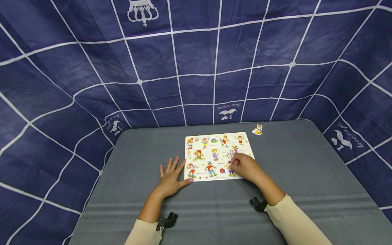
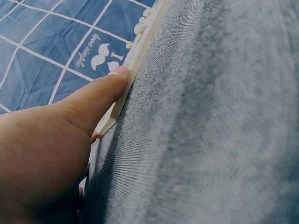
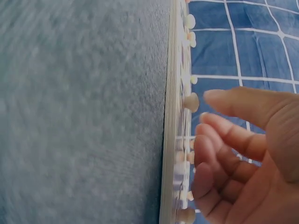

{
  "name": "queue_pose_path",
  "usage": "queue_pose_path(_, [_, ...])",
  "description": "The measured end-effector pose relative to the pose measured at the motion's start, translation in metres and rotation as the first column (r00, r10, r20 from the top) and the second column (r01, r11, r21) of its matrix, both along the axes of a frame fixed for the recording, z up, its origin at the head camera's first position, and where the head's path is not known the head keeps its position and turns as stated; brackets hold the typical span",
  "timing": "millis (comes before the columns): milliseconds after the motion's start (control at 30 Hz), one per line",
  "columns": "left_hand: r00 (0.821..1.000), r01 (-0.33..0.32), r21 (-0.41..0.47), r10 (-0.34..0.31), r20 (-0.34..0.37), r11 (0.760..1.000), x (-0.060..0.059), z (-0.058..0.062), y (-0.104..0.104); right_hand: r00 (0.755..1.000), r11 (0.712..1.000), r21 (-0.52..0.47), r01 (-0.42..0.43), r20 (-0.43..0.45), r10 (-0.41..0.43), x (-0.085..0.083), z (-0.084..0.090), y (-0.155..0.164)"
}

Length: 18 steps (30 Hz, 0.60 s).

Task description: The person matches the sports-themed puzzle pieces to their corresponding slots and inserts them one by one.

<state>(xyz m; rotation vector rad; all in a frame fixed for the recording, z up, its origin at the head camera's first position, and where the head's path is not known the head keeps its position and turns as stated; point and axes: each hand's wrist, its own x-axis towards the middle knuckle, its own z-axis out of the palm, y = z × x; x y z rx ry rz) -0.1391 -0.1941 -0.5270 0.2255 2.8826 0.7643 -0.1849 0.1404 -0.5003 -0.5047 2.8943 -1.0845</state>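
The peg puzzle board (image 1: 218, 156) lies mid-table — left hand (image 1: 171, 177) flat, thumb bracing its near-left edge; right hand (image 1: 245, 166), fingers curled but not closed, hovers over the lower-right pieces' knobs (image 3: 190, 101).

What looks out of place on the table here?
One puzzle piece lies loose on the grey table, beyond the far right corner of the puzzle board, apart from it. The left hand rests flat against the board's left edge; the right hand is over its right side.
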Motion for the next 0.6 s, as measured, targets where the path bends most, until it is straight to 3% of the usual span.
queue_pose_path(233, [1.0,-0.004,0.006,0.004,0.002,1.0,0.001,0.002,0.0,0.998,0.989,-0.145,-0.006,-0.068,-0.004,-0.005,0.002,0.005])
queue_pose_path(600, [1.0,0.005,-0.001,-0.005,-0.005,1.0,0.002,0.001,0.001,0.998,0.928,-0.366,0.065,0.035,-0.057,-0.014,0.007,0.018])
